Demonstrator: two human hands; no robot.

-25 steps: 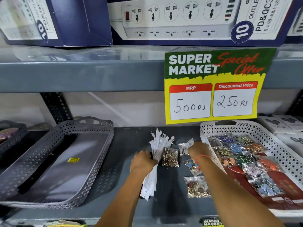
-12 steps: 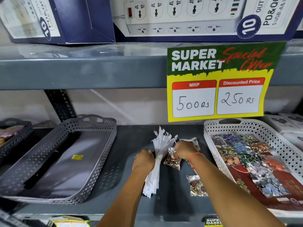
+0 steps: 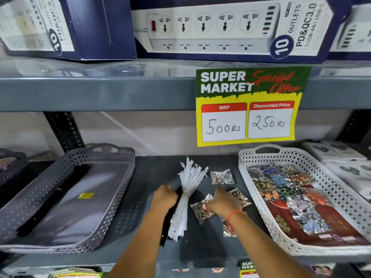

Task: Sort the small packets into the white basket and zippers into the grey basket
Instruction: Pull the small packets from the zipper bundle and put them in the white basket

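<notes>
Looking down at a dark grey shelf (image 3: 152, 171) in the lower half of the frame, we see both bare hands working at its centre. Left hand (image 3: 165, 197) is closed around the middle of a bundle of white zippers (image 3: 187, 194), which stands tilted, tips fanning up toward frame centre, lower ends hanging near the forearm; something dark sits under the bundle, we cannot tell what. Right hand (image 3: 222, 203), just right of the bundle, pinches a clear small packet (image 3: 200, 210) of round metallic pieces, fingers closed on its right edge; a red thread bracelet (image 3: 233, 214) circles that wrist. Another packet (image 3: 221, 176) lies flat on the shelf above the right hand, near the zipper tips but apart from them. One more packet (image 3: 240, 196) peeks out just right of the hand, and one (image 3: 227, 229) lies partly hidden under the wrist. White basket (image 3: 261, 189) sits at lower right, holding many colourful packets in rows, none touching the hand. Grey basket (image 3: 112, 199) sits at lower left, well apart from both hands, with black zippers (image 3: 60, 195) along its left side and a yellow sticker (image 3: 86, 195) on its floor. A yellow and green price sign (image 3: 249, 106) hangs from the upper shelf edge, right of centre. Power strip boxes (image 3: 220, 27) line the top of the frame.
</notes>
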